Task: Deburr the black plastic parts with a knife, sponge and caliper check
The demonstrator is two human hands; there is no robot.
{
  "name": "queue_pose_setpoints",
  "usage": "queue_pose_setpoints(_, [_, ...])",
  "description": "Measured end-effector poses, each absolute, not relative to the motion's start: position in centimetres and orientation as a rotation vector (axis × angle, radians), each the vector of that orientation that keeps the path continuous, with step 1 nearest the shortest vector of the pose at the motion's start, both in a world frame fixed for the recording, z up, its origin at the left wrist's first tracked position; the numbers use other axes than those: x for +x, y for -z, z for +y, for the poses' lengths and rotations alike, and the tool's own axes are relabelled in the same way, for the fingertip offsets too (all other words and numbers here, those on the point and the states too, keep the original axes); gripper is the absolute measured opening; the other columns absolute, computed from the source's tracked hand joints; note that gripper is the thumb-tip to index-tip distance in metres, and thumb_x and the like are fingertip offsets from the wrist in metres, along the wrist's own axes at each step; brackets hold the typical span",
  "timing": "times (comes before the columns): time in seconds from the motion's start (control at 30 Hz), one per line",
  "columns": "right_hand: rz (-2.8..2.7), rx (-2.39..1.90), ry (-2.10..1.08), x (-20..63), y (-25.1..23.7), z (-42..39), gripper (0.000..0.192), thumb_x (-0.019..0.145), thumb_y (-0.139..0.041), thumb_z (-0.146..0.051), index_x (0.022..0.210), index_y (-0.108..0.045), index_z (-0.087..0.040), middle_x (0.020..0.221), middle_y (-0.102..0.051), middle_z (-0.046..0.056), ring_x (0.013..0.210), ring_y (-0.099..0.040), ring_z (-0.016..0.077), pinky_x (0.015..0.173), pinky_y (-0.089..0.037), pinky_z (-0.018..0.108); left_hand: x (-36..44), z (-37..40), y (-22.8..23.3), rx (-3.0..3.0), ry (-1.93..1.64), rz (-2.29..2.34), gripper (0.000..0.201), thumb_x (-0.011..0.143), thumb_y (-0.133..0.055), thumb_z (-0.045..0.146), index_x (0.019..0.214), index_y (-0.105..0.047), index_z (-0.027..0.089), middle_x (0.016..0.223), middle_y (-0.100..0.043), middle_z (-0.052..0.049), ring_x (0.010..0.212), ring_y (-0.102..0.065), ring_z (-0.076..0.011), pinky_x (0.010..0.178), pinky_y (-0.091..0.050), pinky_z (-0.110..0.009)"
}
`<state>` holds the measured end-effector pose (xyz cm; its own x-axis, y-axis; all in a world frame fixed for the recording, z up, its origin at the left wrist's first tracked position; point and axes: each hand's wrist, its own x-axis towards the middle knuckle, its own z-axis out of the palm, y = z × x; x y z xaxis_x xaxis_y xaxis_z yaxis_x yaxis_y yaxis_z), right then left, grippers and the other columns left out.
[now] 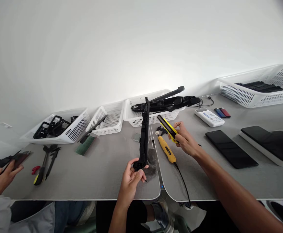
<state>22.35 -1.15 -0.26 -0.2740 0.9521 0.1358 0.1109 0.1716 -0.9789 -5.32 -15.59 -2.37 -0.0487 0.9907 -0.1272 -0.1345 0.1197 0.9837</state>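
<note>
Currently, a long black plastic part [144, 136] is held over the grey table [112, 174], its lower end pinched between the thumb and fingers of the left hand [131, 181] and its other end pointed up and away. To its right, a yellow-and-black utility knife [168, 127] is grasped in the right hand [184, 139], angled towards the part but apart from it. Beneath the part, a patch of dark dust [152, 161] is spread near the table seam. Near the right hand, a yellow corded tool [167, 149] is laid flat. Behind, more black parts [165, 103] are heaped in a white basket [141, 121], and to its left a smaller white basket [109, 129] is placed. Further right, a black phone [231, 149] is seen. At the far left, a dark object [18, 160] is held by a co-worker's hand [2, 179].
</note>
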Motion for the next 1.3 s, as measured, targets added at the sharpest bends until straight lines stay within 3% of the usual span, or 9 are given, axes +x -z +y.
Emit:
queue_pose_setpoints(0.07, [-1.546, -1.095, -1.182, 22.3, 0.4, -0.9, 0.033, 0.083, -0.050, -0.024, 0.109, -0.031, -0.029, 0.092, -0.061, -0.002, 0.062, -0.045, 0.0162, 0.056, -0.038, 0.030, -5.3, -15.6, 2.2, 0.991, -1.216, 1.212, 0.064, 0.089, -0.083, 0.053, 0.136, -0.055, 0.019, 0.119, -0.080, -0.019, 0.071, -0.066, -0.0158, 0.069, -0.054, -0.032])
queue_pose_setpoints(0.27, [-1.608, -1.388, -0.807, 22.9, 1.5, 0.4, 0.028, 0.073, -0.047, -0.017, 0.097, -0.035, -0.027, 0.076, -0.048, -0.003, 0.067, -0.047, 0.0203, 0.064, -0.038, 0.033, -5.3, -15.6, 2.1, 0.989, -1.221, 1.216, 0.065, 0.087, -0.084, 0.053, 0.135, -0.056, 0.019, 0.117, -0.081, -0.018, 0.070, -0.066, -0.0159, 0.069, -0.054, -0.033])
queue_pose_setpoints(0.47, [-1.752, -1.710, -0.698, 23.5, 2.2, 0.9, 0.011, 0.083, -0.051, -0.026, 0.084, -0.040, -0.026, 0.074, -0.057, 0.001, 0.067, -0.050, 0.0216, 0.063, -0.031, 0.033, -5.3, -15.6, 2.1, 1.002, -1.209, 1.221, 0.065, 0.089, -0.082, 0.055, 0.136, -0.055, 0.020, 0.119, -0.080, -0.018, 0.072, -0.066, -0.0161, 0.069, -0.054, -0.032])
queue_pose_setpoints(0.63, [-1.786, -1.812, -0.622, 23.0, 1.9, 0.5, 0.018, 0.083, -0.062, -0.034, 0.084, -0.047, -0.025, 0.075, -0.062, 0.001, 0.066, -0.050, 0.0202, 0.061, -0.029, 0.031, -5.3, -15.6, 2.3, 0.998, -1.211, 1.220, 0.065, 0.089, -0.083, 0.054, 0.135, -0.055, 0.019, 0.117, -0.081, -0.018, 0.071, -0.066, -0.0162, 0.069, -0.053, -0.032])
queue_pose_setpoints(0.83, [-1.836, -1.874, -0.544, 22.6, 1.6, 0.2, 0.018, 0.085, -0.061, -0.036, 0.074, -0.050, -0.025, 0.066, -0.059, 0.001, 0.062, -0.048, 0.0198, 0.060, -0.026, 0.031, -5.3, -15.6, 2.2, 0.988, -1.217, 1.219, 0.063, 0.087, -0.084, 0.053, 0.133, -0.056, 0.020, 0.116, -0.080, -0.017, 0.071, -0.066, -0.0166, 0.069, -0.053, -0.033])
queue_pose_setpoints(0.97, [-1.875, -1.783, -0.408, 22.8, 2.2, 0.2, 0.023, 0.087, -0.059, -0.035, 0.067, -0.053, -0.025, 0.073, -0.063, 0.005, 0.078, -0.056, 0.0249, 0.063, -0.029, 0.032, -5.2, -15.7, 2.1, 0.966, -1.223, 1.195, 0.060, 0.087, -0.085, 0.051, 0.133, -0.058, 0.021, 0.115, -0.080, -0.016, 0.072, -0.067, -0.0173, 0.070, -0.054, -0.033])
queue_pose_setpoints(1.07, [-1.903, -1.609, -0.335, 22.5, 2.6, 0.2, 0.020, 0.088, -0.058, -0.034, 0.071, -0.056, -0.025, 0.085, -0.069, 0.008, 0.093, -0.058, 0.0289, 0.072, -0.039, 0.035, -5.2, -15.7, 2.3, 0.956, -1.254, 1.162, 0.055, 0.087, -0.084, 0.052, 0.125, -0.060, 0.021, 0.111, -0.079, -0.013, 0.072, -0.068, -0.0176, 0.069, -0.054, -0.033])
queue_pose_setpoints(1.2, [-2.052, -1.354, -0.259, 20.1, 1.8, -0.1, 0.011, 0.094, -0.058, -0.031, 0.087, -0.064, -0.024, 0.101, -0.072, 0.009, 0.104, -0.058, 0.0309, 0.091, -0.046, 0.042, -5.2, -15.7, 2.4, 0.929, -1.264, 1.138, 0.046, 0.089, -0.079, 0.061, 0.089, -0.054, 0.022, 0.094, -0.074, -0.005, 0.069, -0.070, -0.0186, 0.069, -0.055, -0.033])
queue_pose_setpoints(1.3, [-2.300, -1.289, -0.222, 16.5, 0.7, -0.1, 0.016, 0.096, -0.062, -0.030, 0.108, -0.069, -0.023, 0.115, -0.074, 0.011, 0.118, -0.057, 0.0331, 0.099, -0.044, 0.044, -5.2, -15.5, 2.0, 0.917, -1.228, 1.138, 0.052, 0.089, -0.078, 0.063, 0.078, -0.047, 0.023, 0.095, -0.075, -0.007, 0.088, -0.076, -0.0254, 0.083, -0.058, -0.037])
